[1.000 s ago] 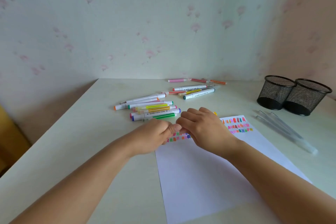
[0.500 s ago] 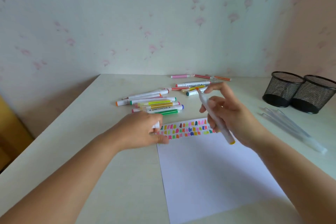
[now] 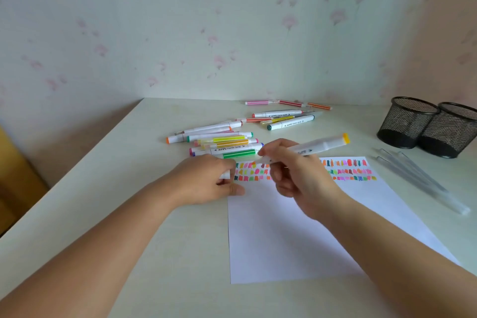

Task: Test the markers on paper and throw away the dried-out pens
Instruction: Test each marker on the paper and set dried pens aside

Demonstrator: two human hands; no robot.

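Note:
My right hand [image 3: 299, 175] holds a white marker [image 3: 320, 146] with a yellow-orange end cap; its tip points down-left at the top rows of coloured swatches on the white paper [image 3: 296, 235]. My left hand [image 3: 206, 181] rests at the paper's top-left corner, fingers curled round a small white cap [image 3: 225, 175]. A pile of markers [image 3: 224, 143] lies just beyond my hands, and more markers [image 3: 286, 119] lie farther back.
Two black mesh cups [image 3: 426, 126] stand at the right, touching each other. Several clear tubes [image 3: 418, 178] lie on the table [image 3: 108, 188] in front of them. The wall runs along the table's far edge.
My hands came apart: the right hand lifted the uncapped marker, turned it round and brought its tip down toward the swatches. The left hand kept the cap near the paper's corner.

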